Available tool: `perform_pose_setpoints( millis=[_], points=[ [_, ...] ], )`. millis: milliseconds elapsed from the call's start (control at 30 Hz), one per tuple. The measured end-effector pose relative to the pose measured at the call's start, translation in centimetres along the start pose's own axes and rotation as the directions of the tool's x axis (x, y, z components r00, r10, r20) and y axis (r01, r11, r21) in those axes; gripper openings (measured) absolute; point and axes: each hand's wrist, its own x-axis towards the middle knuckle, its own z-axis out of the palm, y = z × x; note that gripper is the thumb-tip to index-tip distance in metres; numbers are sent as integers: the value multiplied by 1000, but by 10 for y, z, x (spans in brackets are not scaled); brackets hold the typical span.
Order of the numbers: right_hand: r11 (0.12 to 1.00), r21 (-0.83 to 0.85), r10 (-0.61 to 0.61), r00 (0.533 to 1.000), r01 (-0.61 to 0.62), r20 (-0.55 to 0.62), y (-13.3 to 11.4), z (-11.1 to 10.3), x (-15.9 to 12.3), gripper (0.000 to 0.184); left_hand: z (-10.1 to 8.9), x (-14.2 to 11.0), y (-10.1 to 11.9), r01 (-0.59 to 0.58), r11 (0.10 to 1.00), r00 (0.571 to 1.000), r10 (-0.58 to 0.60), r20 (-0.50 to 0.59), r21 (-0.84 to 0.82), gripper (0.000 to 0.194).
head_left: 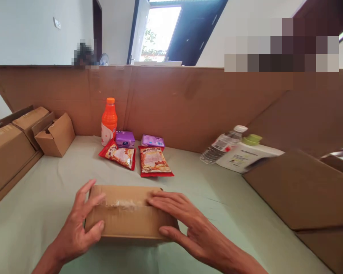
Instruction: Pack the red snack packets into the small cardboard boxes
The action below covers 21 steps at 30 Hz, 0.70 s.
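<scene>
A small closed cardboard box with clear tape across its top lies on the pale green table cover right in front of me. My left hand holds its left end, fingers spread over the top corner and thumb on the near side. Over the right half of the box my right hand lies flat, fingers stretched along the taped seam.
Behind the box lie two red snack packets, two purple packs and an orange drink bottle. A water bottle and a white container sit at the right. Cardboard boxes stand left, cardboard walls all around.
</scene>
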Motion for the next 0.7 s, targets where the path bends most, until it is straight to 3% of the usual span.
perform_pose_setpoints(
  millis=[67,133,200,267,367,433,500,567,633,700],
  points=[
    [994,-29,98,986,-103,-136,6,15,-18,46,-6,9,-4,0,992,990,19,142,-130,50],
    [968,28,249,937,-250,-247,13,30,-33,49,-9,10,-6,18,981,977,23,211,-194,57],
    [927,136,373,887,-348,-272,19,43,-38,51,-10,1,-5,3,988,970,35,242,-157,74],
    [898,236,422,876,-371,-232,20,53,-25,50,-11,-17,-2,-37,997,978,49,201,-63,88],
    [848,419,423,891,-325,-164,9,69,25,53,-23,-52,-6,1,995,1000,0,-9,101,82],
    [791,544,410,902,-278,-135,-5,83,67,57,-40,-70,-19,110,965,973,-55,-225,238,68],
    [754,611,367,926,-241,-88,-21,101,101,57,-64,-76,-40,238,895,893,-50,-446,377,53],
    [752,627,286,958,-201,-36,-36,120,120,53,-91,-68,-66,360,803,799,-3,-601,475,47],
    [756,633,201,979,-168,19,-46,139,123,49,-115,-53,-90,445,731,736,30,-676,517,49],
    [751,638,175,983,-171,57,-50,154,112,46,-133,-39,-106,487,707,699,37,-714,513,54]
  ],
)
